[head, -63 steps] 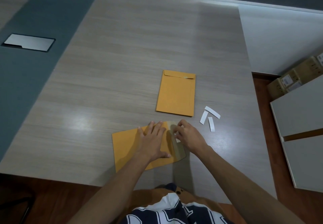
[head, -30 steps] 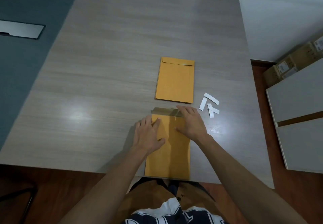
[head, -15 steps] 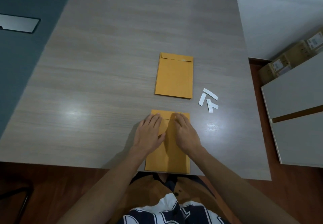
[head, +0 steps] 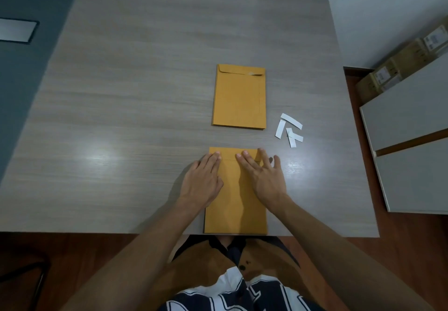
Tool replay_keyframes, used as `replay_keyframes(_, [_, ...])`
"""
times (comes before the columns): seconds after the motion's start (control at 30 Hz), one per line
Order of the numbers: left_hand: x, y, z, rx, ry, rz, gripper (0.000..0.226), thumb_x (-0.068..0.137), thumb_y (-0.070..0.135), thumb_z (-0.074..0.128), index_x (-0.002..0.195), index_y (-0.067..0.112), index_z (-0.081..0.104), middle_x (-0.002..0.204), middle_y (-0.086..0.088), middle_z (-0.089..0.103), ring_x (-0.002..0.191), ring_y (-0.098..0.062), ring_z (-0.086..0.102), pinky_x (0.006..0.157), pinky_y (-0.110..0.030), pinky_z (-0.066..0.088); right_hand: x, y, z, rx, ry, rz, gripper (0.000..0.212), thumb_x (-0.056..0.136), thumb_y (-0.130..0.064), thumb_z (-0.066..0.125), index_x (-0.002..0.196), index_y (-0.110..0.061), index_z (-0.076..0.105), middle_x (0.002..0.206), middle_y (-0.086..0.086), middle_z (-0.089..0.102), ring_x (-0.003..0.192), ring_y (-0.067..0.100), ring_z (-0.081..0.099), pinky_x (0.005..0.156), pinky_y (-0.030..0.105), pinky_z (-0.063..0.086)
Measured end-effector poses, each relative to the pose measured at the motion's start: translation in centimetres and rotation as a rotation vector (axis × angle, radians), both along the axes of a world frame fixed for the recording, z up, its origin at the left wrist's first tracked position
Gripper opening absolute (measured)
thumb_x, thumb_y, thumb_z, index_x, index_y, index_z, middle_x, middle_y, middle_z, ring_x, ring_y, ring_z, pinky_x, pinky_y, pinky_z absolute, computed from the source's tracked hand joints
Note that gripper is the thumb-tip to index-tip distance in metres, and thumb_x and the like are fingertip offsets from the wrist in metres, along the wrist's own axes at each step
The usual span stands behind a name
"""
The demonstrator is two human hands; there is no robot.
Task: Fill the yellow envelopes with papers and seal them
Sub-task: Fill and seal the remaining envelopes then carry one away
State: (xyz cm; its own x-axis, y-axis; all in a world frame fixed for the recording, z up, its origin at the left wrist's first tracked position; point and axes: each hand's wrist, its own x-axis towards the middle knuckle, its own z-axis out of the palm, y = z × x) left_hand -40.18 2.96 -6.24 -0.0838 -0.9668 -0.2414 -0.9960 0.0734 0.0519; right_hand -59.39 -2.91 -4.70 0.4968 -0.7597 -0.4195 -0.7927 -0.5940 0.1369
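At the counter's (head: 121,116) near edge lies a yellow envelope (head: 238,204), flap folded down; left hand (head: 202,182) and right hand (head: 263,177) rest flat on it, fingers straight, pressing the flap. It looks light, thin and bendable, best taken by its edges. Beyond, seemingly sealed, lies a second envelope (head: 238,99), with white strips (head: 289,130) beside it

Tabletop (head: 145,92): pale wood grain.
Near envelope (head: 234,204): laid flat at the tabletop's front edge.
Far envelope (head: 238,99): laid flat beyond the near envelope.
White strips (head: 289,128): scattered right of the far envelope.
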Motion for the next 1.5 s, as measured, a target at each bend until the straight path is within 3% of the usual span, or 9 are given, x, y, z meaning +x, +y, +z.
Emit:
replay_keyframes(0.23, [-0.4,-0.3,0.0,0.058,-0.001,-0.016,0.064,0.094,0.035,0.041,0.149,0.002,0.033,0.155,-0.008,0.037,0.139,-0.023,0.037,0.106,-0.036,0.039,-2.6,-0.1,0.8,-0.009,0.017,-0.091,0.070,0.099,-0.017,0.032,0.154,-0.031,-0.010,0.163,-0.009,0.008,0.149,0.033,0.007,0.110,0.053,0.021])
replay_keyframes(0.4, [-2.7,-2.0,1.4,-0.011,0.038,0.086,0.056,0.085,0.038,0.036,0.127,0.005,0.051,0.128,-0.013,0.052,0.117,-0.027,0.046,0.100,-0.039,0.039,-2.4,-0.1,0.7,-0.016,-0.019,-0.115,0.065,0.096,-0.016,0.038,0.155,-0.028,0.013,0.158,-0.005,0.030,0.145,0.034,0.022,0.109,0.053,0.028])
replay_keyframes(0.47, [-4.0,-2.6,1.5,-0.019,0.085,0.071,0.063,0.087,0.041,0.030,0.137,0.006,0.045,0.141,-0.014,0.044,0.131,-0.029,0.039,0.108,-0.044,0.034,-2.5,-0.3,0.6,-0.004,-0.028,-0.112,0.064,0.097,-0.018,0.041,0.155,-0.027,0.015,0.158,-0.005,0.031,0.146,0.034,0.022,0.110,0.054,0.027])
replay_keyframes(0.53, [-4.9,-2.3,0.6,0.019,0.087,-0.030,0.068,0.095,0.043,0.020,0.155,0.011,0.021,0.162,-0.007,0.018,0.149,-0.026,0.015,0.118,-0.047,0.020,-2.5,-0.2,0.5,-0.004,-0.018,-0.102,0.063,0.099,-0.023,0.039,0.155,-0.027,0.010,0.160,-0.006,0.026,0.147,0.033,0.017,0.111,0.055,0.024])
replay_keyframes(0.63, [-4.3,-1.5,-0.9,0.092,0.066,-0.073,0.066,0.098,0.050,0.005,0.156,0.019,-0.005,0.165,0.002,-0.008,0.151,-0.017,-0.009,0.122,-0.048,0.003,-2.6,-0.2,0.4,-0.005,-0.013,-0.112,0.060,0.101,-0.026,0.031,0.155,-0.029,0.005,0.161,-0.007,0.021,0.148,0.033,0.014,0.112,0.055,0.022])
replay_keyframes(0.93, [1.2,-0.3,-1.3,0.071,0.017,0.036,0.068,0.089,0.051,-0.011,0.153,0.028,-0.004,0.162,0.012,-0.004,0.152,-0.015,-0.003,0.120,-0.052,-0.003,-2.5,0.0,0.6,-0.014,0.002,-0.109,0.066,0.100,-0.020,0.026,0.154,-0.031,-0.011,0.163,-0.010,0.006,0.149,0.033,0.004,0.114,0.058,0.015])
replay_keyframes(1.2, [1.1,0.0,-1.0,0.069,0.008,0.041,0.063,0.096,0.048,0.002,0.154,0.026,-0.009,0.161,0.012,-0.012,0.151,-0.018,-0.011,0.120,-0.052,-0.007,0.2,0.1,1.1,-0.012,-0.093,-0.183,0.064,0.093,-0.016,0.042,0.154,-0.016,0.020,0.159,0.003,0.027,0.150,0.030,0.009,0.120,0.050,0.014])
replay_keyframes(1.33, [1.3,0.1,-1.2,0.051,0.013,0.024,0.060,0.101,0.048,0.011,0.154,0.026,-0.010,0.160,0.012,-0.015,0.151,-0.020,-0.013,0.120,-0.053,-0.007,2.8,0.4,0.1,0.022,-0.345,-0.069,0.064,0.094,-0.006,0.030,0.155,-0.013,0.015,0.162,0.006,0.017,0.151,0.026,0.009,0.122,0.042,0.007])
replay_keyframes(1.5, [1.4,0.2,-1.3,0.057,0.012,0.025,0.068,0.091,0.050,-0.003,0.155,0.026,-0.005,0.162,0.010,-0.009,0.152,-0.020,-0.008,0.120,-0.055,-0.004,2.3,0.4,-2.3,0.057,-0.351,0.011,0.064,0.091,-0.016,0.003,0.155,-0.018,0.011,0.162,0.003,0.012,0.150,0.019,0.005,0.123,0.038,0.006])
